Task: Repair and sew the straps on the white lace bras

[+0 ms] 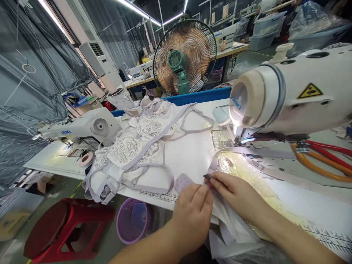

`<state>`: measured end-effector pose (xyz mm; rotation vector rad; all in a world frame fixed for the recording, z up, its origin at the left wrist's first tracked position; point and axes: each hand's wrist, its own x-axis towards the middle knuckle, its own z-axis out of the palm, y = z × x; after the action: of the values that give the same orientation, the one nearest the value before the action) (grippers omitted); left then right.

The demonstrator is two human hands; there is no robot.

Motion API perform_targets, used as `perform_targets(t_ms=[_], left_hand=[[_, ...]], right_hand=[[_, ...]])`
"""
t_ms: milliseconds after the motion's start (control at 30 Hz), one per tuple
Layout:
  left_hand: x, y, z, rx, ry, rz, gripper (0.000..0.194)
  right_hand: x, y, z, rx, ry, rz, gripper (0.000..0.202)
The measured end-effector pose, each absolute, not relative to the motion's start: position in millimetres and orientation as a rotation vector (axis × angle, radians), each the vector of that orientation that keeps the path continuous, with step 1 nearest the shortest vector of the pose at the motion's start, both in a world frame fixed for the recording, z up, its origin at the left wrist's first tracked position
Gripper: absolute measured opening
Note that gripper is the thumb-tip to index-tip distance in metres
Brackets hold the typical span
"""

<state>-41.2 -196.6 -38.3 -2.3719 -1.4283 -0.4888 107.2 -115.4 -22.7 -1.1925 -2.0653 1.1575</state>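
My left hand (pixel 194 214) is closed in front of the sewing machine, fingers curled around a lilac dotted piece of fabric (pixel 183 181) that sticks out past the knuckles. Close beside it, my right hand (pixel 233 192) pinches a small dark pointed piece (pixel 208 177) between thumb and fingers; its kind is unclear. White and lilac bra fabric (pixel 233 227) hangs below both hands over the table edge. A lilac strap (pixel 247 150) runs from near my right fingers to the needle area of the white sewing machine (pixel 291 91).
Lace bras (pixel 126 146) lie heaped on the left of the white table (pixel 189 157). Orange and red-handled tools (pixel 324 161) lie at right. A second sewing machine (pixel 90 128), a green fan (pixel 184 58), a red stool (pixel 68 227) and a purple basket (pixel 133 220) surround the workplace.
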Motion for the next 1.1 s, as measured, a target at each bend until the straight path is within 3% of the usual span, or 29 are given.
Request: perform_targets(t_ms=[133,400,533,633,767,900,1100], left_hand=[[-39.1,-206.9,-52.6,-2.339,-1.415,-0.532,0.043],[-34.1,-205.3,-51.5,-2.316,-1.547,-0.589,0.05],[-34.4,-204.8,-51.7,-2.344,-1.573,-0.609,0.051],[-35.5,-206.2,-51.6,-2.383,-1.569,-0.634,0.05],[-40.3,-208.0,-41.8,-2.484,-1.612,-0.74,0.048],[-45.4,-199.4,-25.0,-2.628,-1.805,-0.806,0.028],[-37.9,-171.7,-9.0,-2.425,-2.208,-0.325,0.02]], right_hand=[[109.8,-115.5,-25.4,-1.149,-2.075,1.099,0.027],[135.4,-130.8,-36.3,-0.97,-2.38,0.001,0.031],[138.4,-138.8,-37.7,-0.948,-2.428,-0.217,0.031],[129.0,-138.8,-35.7,-0.97,-2.376,-0.1,0.026],[114.4,-135.8,-31.2,-1.059,-2.313,0.307,0.022],[110.1,-136.4,-26.8,-1.202,-2.261,0.658,0.021],[116.1,-148.5,-28.6,-1.297,-2.196,0.82,0.025]])
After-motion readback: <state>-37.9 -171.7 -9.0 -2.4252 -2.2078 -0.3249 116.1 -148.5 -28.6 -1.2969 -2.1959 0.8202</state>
